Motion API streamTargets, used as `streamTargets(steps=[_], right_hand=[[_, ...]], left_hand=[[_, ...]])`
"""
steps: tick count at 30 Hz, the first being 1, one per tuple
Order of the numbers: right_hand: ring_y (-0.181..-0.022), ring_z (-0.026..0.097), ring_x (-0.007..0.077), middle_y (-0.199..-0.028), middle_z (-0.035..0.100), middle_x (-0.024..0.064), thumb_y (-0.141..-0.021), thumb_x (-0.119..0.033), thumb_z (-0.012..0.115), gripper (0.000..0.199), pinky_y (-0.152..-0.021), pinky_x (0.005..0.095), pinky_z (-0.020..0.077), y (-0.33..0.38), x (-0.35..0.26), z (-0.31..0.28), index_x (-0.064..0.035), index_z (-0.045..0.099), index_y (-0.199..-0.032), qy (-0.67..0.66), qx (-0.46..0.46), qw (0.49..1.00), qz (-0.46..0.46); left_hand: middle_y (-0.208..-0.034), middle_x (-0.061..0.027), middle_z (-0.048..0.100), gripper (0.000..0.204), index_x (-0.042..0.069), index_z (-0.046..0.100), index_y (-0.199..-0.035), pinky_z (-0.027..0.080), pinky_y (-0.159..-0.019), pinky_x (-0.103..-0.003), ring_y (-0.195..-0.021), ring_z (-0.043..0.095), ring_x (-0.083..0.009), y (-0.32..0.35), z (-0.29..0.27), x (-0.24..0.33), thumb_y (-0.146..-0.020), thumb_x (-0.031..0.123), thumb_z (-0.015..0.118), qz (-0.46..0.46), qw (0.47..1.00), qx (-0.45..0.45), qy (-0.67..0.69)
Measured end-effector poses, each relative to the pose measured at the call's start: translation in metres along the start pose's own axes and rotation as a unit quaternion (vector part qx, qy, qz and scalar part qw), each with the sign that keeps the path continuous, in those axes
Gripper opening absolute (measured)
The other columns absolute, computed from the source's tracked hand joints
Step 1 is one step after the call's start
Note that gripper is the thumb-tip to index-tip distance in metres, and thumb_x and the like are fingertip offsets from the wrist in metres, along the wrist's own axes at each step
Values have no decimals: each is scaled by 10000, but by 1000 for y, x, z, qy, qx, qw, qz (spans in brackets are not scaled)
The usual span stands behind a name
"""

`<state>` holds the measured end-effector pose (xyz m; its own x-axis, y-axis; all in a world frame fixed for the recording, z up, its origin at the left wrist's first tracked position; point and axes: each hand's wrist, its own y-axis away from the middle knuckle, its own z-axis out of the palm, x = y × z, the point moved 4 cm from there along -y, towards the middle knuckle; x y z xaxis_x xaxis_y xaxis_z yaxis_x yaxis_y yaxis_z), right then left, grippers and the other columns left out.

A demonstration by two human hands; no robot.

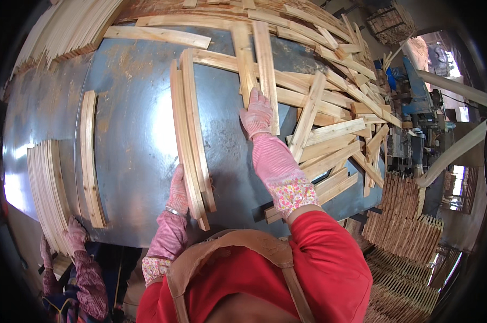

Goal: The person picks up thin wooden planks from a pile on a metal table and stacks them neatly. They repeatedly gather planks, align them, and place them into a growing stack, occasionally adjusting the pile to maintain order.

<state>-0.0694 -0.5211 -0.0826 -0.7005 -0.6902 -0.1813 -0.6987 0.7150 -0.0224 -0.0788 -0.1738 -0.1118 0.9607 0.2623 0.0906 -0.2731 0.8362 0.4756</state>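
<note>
My left hand (179,192), in a pink glove, is closed against the left side of a pair of long pale wooden slats (188,134) lying nearly side by side. Its thumb is hidden from view. Farther out, my right hand (257,114), gloved as well, has its fingers curled over the near end of a wooden slat (243,59). Just right of those fingers lies another slat (265,70), pointing the same way. Beyond and to the right, a loose heap of slats (329,141) lies criss-crossed.
A shiny metal table (130,129) spreads under the wood. One slat (90,161) lies apart at left. A co-worker's gloved hands (75,234) touch a slat stack (47,188). Another stack (74,29) fills the far left. Machinery (413,99) and stacked wood (402,215) stand right.
</note>
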Motion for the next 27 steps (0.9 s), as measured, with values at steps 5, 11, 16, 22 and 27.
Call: streamTargets(steps=[5, 11, 16, 22, 27], right_hand=[[-1294, 648, 368, -1315, 733, 174, -927, -197, 672, 608, -1155, 427, 478, 46, -21, -31, -112, 575, -1521, -284, -140, 946, 73], [-1254, 634, 428, -1234, 704, 257, -873, -362, 769, 620, -1120, 471, 493, 58, -42, -50, -73, 654, -1409, -110, -53, 982, -144], [-1229, 642, 453, -1185, 704, 264, -837, -297, 798, 661, -1080, 470, 513, -24, 63, -41, -38, 623, -1419, 92, 27, 994, -44], [-1096, 714, 418, -1178, 743, 251, -990, -233, 694, 447, -969, 422, 583, 12, 52, -37, -62, 633, -1398, -426, -264, 864, 46], [-1032, 703, 416, -1113, 729, 235, -916, -160, 674, 375, -923, 451, 586, 80, -20, -7, -87, 668, -1284, -44, -153, 830, -535]], left_hand=[[-1247, -144, 648, 939, 29, 588, -1438, 531, -1103, -502, -1177, 626, -300, -25, 16, 11, -820, 699, 813, 46, 998, -48, 7], [-1372, -268, 665, 955, 29, 516, -1533, 591, -976, -615, -1109, 702, -455, -40, 15, -7, -936, 773, 573, 14, 997, -40, 70], [-1283, -242, 688, 1033, 31, 526, -1512, 610, -938, -594, -1089, 709, -435, -29, 22, 2, -894, 858, 569, -10, 986, 0, 165], [-1251, -203, 705, 1060, 26, 547, -1479, 603, -980, -590, -1100, 715, -407, -37, 36, 6, -806, 827, 719, 49, 997, -62, 15], [-1347, -155, 694, 1033, 29, 541, -1500, 575, -1051, -492, -1206, 693, -321, -41, 34, 0, -871, 841, 654, 99, 989, 27, -106]])
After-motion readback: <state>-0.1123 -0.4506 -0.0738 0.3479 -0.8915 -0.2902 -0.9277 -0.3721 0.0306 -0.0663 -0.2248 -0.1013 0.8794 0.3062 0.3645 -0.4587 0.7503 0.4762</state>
